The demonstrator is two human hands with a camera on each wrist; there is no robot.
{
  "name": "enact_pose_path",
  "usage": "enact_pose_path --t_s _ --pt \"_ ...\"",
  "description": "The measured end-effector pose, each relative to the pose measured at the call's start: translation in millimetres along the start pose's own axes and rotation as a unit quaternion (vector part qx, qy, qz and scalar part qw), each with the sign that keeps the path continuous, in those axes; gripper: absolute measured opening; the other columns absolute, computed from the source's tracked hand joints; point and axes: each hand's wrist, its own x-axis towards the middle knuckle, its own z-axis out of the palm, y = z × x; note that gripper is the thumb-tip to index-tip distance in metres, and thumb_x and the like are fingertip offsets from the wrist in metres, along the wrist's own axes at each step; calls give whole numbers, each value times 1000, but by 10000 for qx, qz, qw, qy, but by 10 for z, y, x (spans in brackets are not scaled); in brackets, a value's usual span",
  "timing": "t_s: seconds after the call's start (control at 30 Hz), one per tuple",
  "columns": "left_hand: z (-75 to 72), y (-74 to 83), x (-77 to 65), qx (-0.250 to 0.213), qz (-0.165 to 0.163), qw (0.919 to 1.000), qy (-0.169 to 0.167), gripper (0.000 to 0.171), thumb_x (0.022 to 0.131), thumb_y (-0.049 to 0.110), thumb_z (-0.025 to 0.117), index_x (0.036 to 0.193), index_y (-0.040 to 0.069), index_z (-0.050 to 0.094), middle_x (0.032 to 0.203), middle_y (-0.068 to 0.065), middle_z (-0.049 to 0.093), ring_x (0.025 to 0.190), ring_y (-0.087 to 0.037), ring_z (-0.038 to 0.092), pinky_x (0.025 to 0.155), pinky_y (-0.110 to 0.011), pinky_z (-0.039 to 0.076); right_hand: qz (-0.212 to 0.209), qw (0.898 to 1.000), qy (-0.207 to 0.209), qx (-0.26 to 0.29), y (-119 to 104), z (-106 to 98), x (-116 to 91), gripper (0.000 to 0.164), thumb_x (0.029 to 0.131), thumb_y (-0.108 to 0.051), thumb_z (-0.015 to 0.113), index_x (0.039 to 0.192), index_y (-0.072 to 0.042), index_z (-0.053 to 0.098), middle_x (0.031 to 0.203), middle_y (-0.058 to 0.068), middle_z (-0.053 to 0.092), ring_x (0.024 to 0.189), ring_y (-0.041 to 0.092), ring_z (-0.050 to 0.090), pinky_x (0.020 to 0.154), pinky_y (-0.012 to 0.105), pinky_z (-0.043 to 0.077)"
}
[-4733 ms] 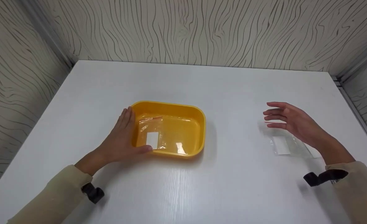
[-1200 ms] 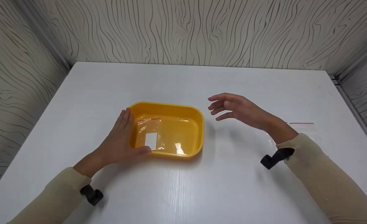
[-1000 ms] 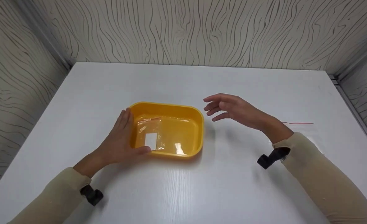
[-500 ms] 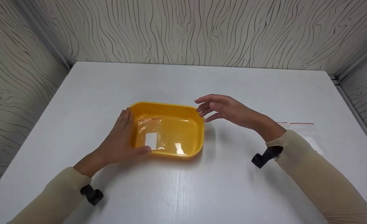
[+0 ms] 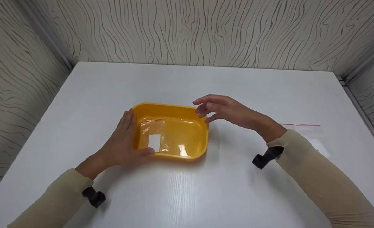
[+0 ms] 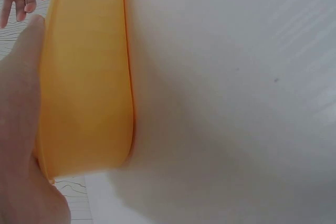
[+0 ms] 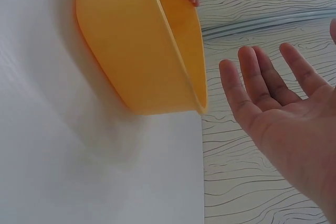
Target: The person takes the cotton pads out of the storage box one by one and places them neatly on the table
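A yellow plastic bin (image 5: 171, 109) stands on the white table. Inside it at the left lies a clear zip bag (image 5: 156, 127) with a red seal line and a white label. My left hand (image 5: 118, 141) rests against the bin's left end, fingers straight along the side and thumb at the front rim; the left wrist view shows this hand (image 6: 21, 103) at the rim. My right hand (image 5: 226, 109) hovers by the bin's far right corner, fingers loosely bent and holding nothing. In the right wrist view that hand (image 7: 283, 108) appears apart from the bin.
Clear zip bags (image 5: 312, 136) with red seal lines lie on the table at the right, partly hidden by the right sleeve. Wood-patterned panels (image 5: 187, 31) border the back and sides of the white table (image 5: 180, 193).
My right hand has moved left from above the bags at the right to the bin's far right corner. My left hand, the bin and the bag inside stay about where they were.
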Motion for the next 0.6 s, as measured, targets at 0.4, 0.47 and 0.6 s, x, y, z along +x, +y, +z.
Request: enact_pose_path --t_s 0.4,0.47,0.6 --pt "7 -2 13 39 -47 10000 -5 130 81 65 73 160 -6 -3 169 -21 -9 155 -36 -11 122 -55 16 210 9997 72 -109 -66 80 131 47 107 -32 48 142 -1 55 137 29 55 126 44 54 101 42 53" --pt "8 -1 15 36 -53 10000 -2 130 81 65 73 160 -5 -3 169 -21 -9 155 -36 -10 122 -56 16 222 9997 71 -120 -76 91 151 46 108 -32 48 141 -2 55 137 28 55 127 43 55 101 42 53" --pt "10 2 14 9 -100 9999 -20 130 81 65 73 160 -4 -4 169 -19 -9 156 -36 -10 122 -56 17 266 9995 52 -191 -98 124 203 47 108 -31 45 142 1 53 136 27 56 126 42 56 100 43 53"
